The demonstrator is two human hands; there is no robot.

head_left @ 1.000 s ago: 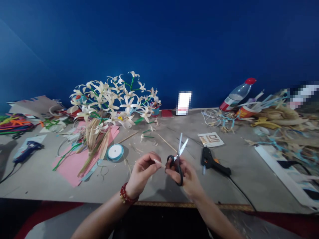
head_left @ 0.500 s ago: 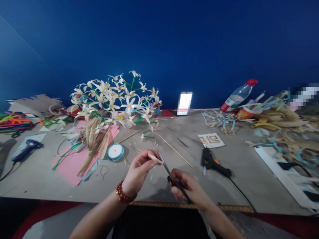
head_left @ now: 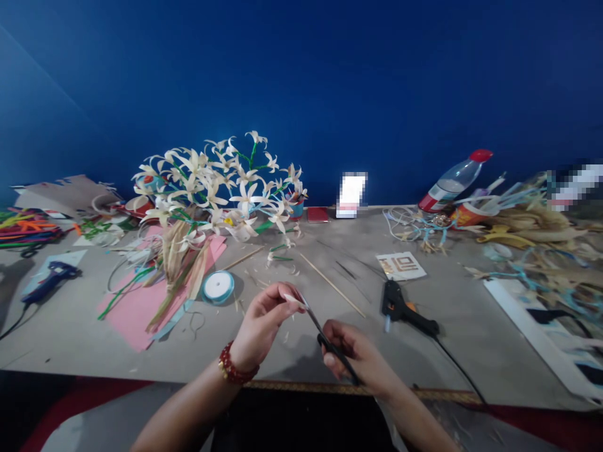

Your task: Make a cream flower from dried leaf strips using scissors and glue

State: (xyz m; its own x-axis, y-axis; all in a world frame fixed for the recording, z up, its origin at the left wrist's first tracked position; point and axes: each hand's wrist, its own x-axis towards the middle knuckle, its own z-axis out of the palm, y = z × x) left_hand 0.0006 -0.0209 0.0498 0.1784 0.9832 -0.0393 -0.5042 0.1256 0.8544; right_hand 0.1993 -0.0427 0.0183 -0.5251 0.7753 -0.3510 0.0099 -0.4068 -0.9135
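Observation:
Between the thumb and fingers of my left hand point(head_left: 268, 314) is pinched a small pale petal-like piece point(head_left: 294, 301), its tip pointing right. A pair of scissors point(head_left: 325, 338) with black handles is gripped in my right hand point(head_left: 351, 355). The narrow blades slant up and left, reaching the piece at my left fingertips; whether they are closed on it I cannot tell. Behind my hands stands a bunch of cream flowers point(head_left: 245, 198) on green stems. A spool of light-blue ribbon point(head_left: 218, 287) lies left of my left hand, and a thin wooden stick point(head_left: 332, 285) lies beyond the scissors.
A black glue gun point(head_left: 407, 311) with its cable is on the right, near a white power strip point(head_left: 522, 333). Dried husks lie on pink paper point(head_left: 127, 314) at left, with a blue glue gun point(head_left: 51, 280) farther out. A tilted bottle point(head_left: 455, 182) stands at the back right.
The scissor blades look slightly closer together at the pale piece. Both hands keep nearly the same place, and the view has shifted very slightly.

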